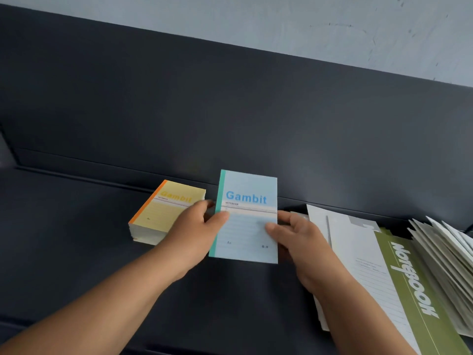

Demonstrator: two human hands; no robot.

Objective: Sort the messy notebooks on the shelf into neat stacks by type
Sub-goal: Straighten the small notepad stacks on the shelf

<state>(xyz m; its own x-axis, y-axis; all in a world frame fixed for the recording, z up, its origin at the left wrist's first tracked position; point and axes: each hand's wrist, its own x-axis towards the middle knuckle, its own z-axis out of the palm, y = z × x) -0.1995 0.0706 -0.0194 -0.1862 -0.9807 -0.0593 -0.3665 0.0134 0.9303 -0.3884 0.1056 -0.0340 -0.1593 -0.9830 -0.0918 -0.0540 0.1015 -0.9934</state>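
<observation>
A small light-blue "Gambit" notebook (247,196) with a teal spine is held upright above the dark shelf (76,226), between both hands. My left hand (197,226) pinches its left edge, thumb on the cover. My right hand (294,231) grips its right edge, thumb on the cover too. A neat stack of small yellow "Gambit" notebooks (163,211) with orange spines lies just left of my left hand. To the right lie larger notebooks: a white one (358,252) and a green one (414,283) lettered "Notebook".
A loose fan of pale notebooks (445,252) leans at the far right. The shelf's dark back panel (230,111) rises right behind the notebooks, with a pale wall (307,21) above it. Bare shelf surface stretches to the left and front.
</observation>
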